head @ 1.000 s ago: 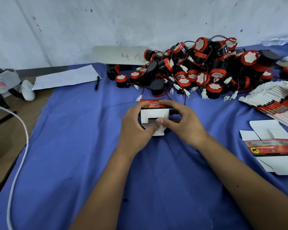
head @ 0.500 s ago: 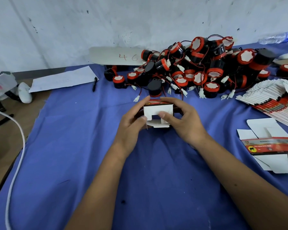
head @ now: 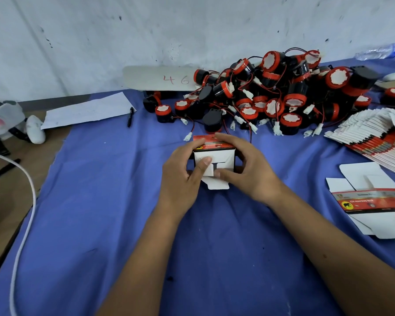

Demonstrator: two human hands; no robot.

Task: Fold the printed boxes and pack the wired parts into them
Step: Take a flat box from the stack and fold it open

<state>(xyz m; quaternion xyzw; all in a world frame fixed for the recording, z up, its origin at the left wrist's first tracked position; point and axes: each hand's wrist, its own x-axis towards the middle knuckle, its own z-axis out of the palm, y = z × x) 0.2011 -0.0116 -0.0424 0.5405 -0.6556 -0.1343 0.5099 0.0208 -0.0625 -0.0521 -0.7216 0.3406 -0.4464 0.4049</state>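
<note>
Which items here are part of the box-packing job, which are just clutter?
Job: box being folded, left hand, right hand, pile of wired parts, stack of flat boxes, unfolded box blank.
Clutter: pen, paper sheet, water bottle, white cable.

Non-task items on and around the worktop

A blue cloth (head: 100, 201) covers the worktop (head: 0, 201), whose bare brown surface shows at the left edge. A white sheet of paper (head: 87, 110) lies at the far left of the cloth, with a black pen (head: 130, 117) just beside its right end. A pale card marked "46" (head: 160, 78) leans against the scuffed white wall (head: 146, 30). A clear plastic bottle (head: 379, 51) lies at far right. A white cable (head: 25, 201) curves along the left side.
</note>
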